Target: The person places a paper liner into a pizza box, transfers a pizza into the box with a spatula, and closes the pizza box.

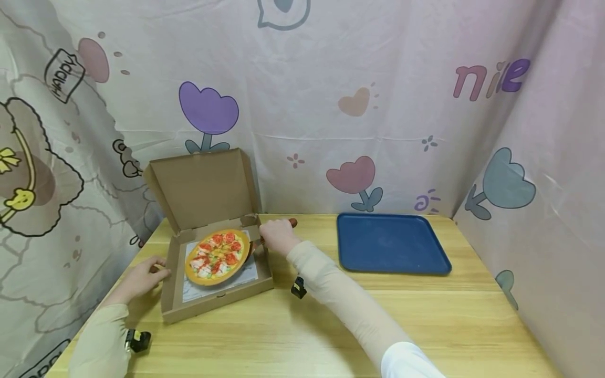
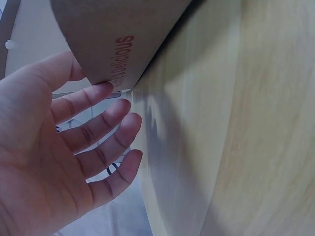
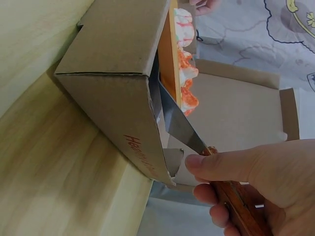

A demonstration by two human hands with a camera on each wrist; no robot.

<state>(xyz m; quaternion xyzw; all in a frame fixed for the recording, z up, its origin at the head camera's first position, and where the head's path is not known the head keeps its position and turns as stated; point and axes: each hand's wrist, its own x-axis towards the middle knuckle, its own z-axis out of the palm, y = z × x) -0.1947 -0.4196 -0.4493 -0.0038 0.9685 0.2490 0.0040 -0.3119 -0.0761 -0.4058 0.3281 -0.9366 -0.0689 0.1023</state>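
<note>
An open cardboard pizza box (image 1: 218,300) stands at the left of the table with its lid raised. Inside, a round pizza (image 1: 217,256) topped with red slices and white pieces lies over a printed paper sheet (image 1: 252,270), its right side tipped up. My right hand (image 1: 279,236) grips the wooden handle (image 3: 238,209) of a pizza server above the box's right wall. The server's metal blade (image 3: 182,128) reaches down under the pizza's edge. At the box's left wall, my left hand (image 2: 74,132) pinches the cardboard between thumb and index finger, the other fingers spread loosely outside.
A blue rectangular tray (image 1: 392,244) lies at the back right of the wooden table (image 1: 378,325). A printed curtain (image 1: 302,68) hangs behind and on both sides. The raised box lid (image 1: 205,186) leans back near the curtain.
</note>
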